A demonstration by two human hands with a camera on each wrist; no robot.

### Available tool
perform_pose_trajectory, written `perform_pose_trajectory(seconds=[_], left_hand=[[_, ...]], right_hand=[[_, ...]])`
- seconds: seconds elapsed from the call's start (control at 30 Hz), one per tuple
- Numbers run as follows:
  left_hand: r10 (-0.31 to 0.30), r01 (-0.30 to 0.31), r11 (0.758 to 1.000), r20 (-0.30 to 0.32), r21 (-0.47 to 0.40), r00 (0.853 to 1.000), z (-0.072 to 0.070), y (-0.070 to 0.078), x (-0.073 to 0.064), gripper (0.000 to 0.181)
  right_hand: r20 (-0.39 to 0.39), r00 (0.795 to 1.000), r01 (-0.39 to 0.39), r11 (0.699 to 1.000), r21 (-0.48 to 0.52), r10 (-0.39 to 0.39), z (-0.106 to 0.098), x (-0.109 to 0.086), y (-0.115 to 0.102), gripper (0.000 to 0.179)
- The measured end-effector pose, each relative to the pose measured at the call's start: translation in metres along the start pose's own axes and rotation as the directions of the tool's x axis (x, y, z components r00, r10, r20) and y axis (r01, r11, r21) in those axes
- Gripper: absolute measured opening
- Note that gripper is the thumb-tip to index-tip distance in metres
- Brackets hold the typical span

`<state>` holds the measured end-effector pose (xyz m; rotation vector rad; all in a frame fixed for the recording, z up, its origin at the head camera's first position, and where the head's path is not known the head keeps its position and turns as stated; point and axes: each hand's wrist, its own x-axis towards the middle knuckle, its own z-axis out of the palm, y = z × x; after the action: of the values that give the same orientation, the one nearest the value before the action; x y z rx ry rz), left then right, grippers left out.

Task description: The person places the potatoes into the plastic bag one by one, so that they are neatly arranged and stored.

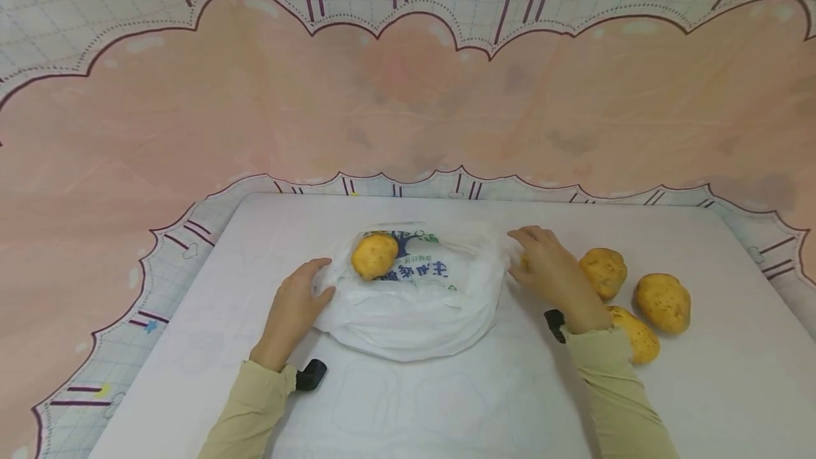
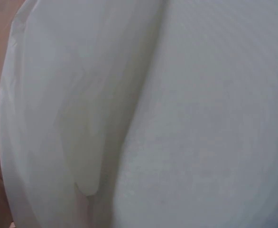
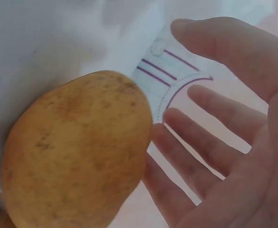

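White bag (image 1: 408,331) | head: 1 potato (image 1: 375,256) atop | left wrist: plain folds

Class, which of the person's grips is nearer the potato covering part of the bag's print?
Left. The left grip is at the left edge of the bag, close to the potato; the right grip is farther, beside the bag's right edge.

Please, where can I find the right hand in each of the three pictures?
Head: the right hand, right of centre, beside the white bag.
Left wrist: not in it.
Right wrist: the right hand, at the right, beside a potato.
Shared landmark: the printed cloth with purple stripes, in head and right wrist views.
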<state>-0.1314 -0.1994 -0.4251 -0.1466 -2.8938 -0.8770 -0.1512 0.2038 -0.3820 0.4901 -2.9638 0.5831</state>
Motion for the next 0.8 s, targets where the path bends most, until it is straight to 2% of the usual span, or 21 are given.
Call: perform_pose_trajectory(seconds=[0.6, 0.8], left_hand=[[-0.005, 0.005, 1.000, 0.000, -0.009, 1.000, -0.001, 0.001, 0.000, 0.050], [-0.008, 0.008, 1.000, 0.000, 0.001, 1.000, -0.001, 0.001, 0.000, 0.050]], right_hand=[[0.036, 0.998, -0.055, 0.998, -0.006, 0.056, -0.001, -0.002, 0.016, 0.053], [0.022, 0.998, -0.054, 0.998, 0.009, 0.054, -0.002, -0.003, 0.017, 0.049]])
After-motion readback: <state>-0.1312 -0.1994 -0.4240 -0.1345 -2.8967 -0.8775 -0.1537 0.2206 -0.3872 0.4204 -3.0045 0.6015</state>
